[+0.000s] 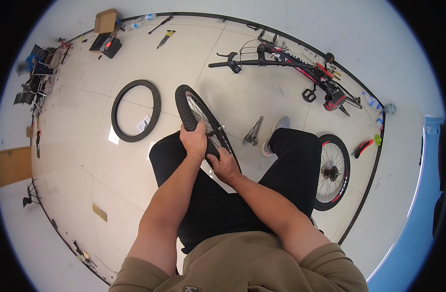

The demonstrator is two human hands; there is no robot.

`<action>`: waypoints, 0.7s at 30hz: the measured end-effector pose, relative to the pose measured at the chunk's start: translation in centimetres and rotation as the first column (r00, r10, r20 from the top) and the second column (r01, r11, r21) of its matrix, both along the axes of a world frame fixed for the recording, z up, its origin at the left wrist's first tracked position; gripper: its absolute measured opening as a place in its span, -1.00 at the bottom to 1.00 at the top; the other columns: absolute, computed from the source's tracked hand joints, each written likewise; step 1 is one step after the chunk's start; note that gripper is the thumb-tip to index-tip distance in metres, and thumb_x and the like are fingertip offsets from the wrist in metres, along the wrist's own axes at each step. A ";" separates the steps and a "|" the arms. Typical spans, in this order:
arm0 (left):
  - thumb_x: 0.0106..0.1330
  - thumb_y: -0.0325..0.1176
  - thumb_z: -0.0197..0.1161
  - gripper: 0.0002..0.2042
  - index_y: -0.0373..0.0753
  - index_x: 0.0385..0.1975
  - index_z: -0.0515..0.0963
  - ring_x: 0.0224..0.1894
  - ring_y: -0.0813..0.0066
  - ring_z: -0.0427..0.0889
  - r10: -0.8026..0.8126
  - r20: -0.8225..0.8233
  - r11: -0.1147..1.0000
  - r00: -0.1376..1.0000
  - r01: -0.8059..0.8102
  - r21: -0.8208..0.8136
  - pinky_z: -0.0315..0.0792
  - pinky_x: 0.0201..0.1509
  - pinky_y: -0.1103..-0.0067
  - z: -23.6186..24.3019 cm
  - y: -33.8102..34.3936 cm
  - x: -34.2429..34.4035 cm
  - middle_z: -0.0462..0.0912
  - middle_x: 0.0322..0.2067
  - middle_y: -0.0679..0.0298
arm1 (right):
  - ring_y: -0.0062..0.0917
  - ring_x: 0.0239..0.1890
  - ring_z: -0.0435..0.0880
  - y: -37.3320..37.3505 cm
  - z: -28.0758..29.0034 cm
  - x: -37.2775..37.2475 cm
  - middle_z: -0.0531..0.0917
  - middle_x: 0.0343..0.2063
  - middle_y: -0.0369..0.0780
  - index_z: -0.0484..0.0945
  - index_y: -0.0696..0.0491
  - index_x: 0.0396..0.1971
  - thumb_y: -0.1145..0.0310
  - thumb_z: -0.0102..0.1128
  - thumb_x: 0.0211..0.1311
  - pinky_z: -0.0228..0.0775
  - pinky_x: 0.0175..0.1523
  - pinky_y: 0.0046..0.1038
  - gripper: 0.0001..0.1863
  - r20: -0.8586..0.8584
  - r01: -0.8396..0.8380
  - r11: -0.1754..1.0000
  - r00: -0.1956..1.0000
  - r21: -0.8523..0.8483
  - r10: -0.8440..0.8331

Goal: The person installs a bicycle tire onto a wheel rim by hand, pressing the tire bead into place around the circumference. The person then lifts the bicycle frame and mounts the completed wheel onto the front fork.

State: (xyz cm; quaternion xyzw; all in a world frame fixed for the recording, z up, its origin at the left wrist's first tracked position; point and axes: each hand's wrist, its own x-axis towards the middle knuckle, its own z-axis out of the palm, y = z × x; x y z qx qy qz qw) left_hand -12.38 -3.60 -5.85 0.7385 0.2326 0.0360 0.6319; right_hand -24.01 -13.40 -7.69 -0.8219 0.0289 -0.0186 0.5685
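your two hands share one spoked wheel with a knobby black rubber tire point(185, 108), standing between your knees: the left hand point(193, 139) and right hand point(226, 167) both have fingers clamped around that tire. one loose, round black tire point(117, 114) lies to the left; one second wheel with red-and-white rim markings point(333, 173) and one black-and-red bicycle frame point(300, 66) rest rightward.
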 end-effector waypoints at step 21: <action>0.19 -0.30 0.39 -0.72 -0.32 -0.27 0.46 -0.64 0.46 0.55 0.026 -0.026 0.997 0.999 -0.024 0.067 0.49 -0.52 0.48 -0.8 0.2 -0.4 0.58 -0.58 0.24 | 0.04 -0.25 0.65 -0.1 0.5 -0.4 0.64 -0.33 0.04 0.54 0.16 -0.17 0.08 0.24 0.40 0.50 -0.17 -0.09 -0.61 -0.032 -0.010 1.000 0.999 -0.010 0.010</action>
